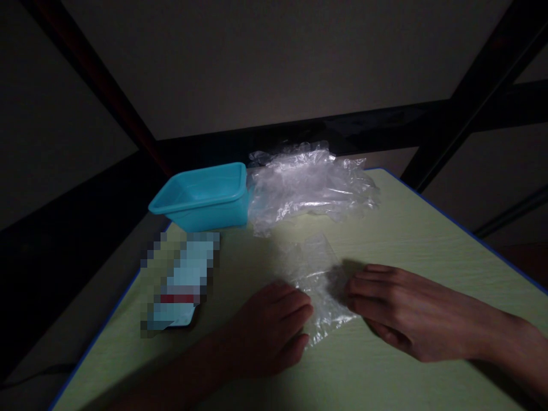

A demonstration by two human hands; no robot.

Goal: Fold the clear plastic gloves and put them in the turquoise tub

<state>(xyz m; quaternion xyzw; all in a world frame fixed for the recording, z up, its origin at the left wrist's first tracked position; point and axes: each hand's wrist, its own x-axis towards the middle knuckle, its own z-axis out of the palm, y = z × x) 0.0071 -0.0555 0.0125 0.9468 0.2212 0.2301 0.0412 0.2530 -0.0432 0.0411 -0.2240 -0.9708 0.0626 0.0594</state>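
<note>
A small clear plastic bag lies flat on the pale green table, somewhat wrinkled toward its near edge. At its left side, my left hand is closed, with bent fingers and the thumb close to the bag's lower corner. My right hand is curled over the bag's right side, its fingertips bent down and partly hidden beneath the hand. Both hands appear to grip the bag by its sides. Beyond it rests a heaped pile of clear plastic bags, crinkled and shiny.
A turquoise plastic basket stands at the back left, touching the pile. Nearer on the left lies a phone-like flat device, its screen pixelated. The table has a blue edge; a wall and dark frame bars rise behind it.
</note>
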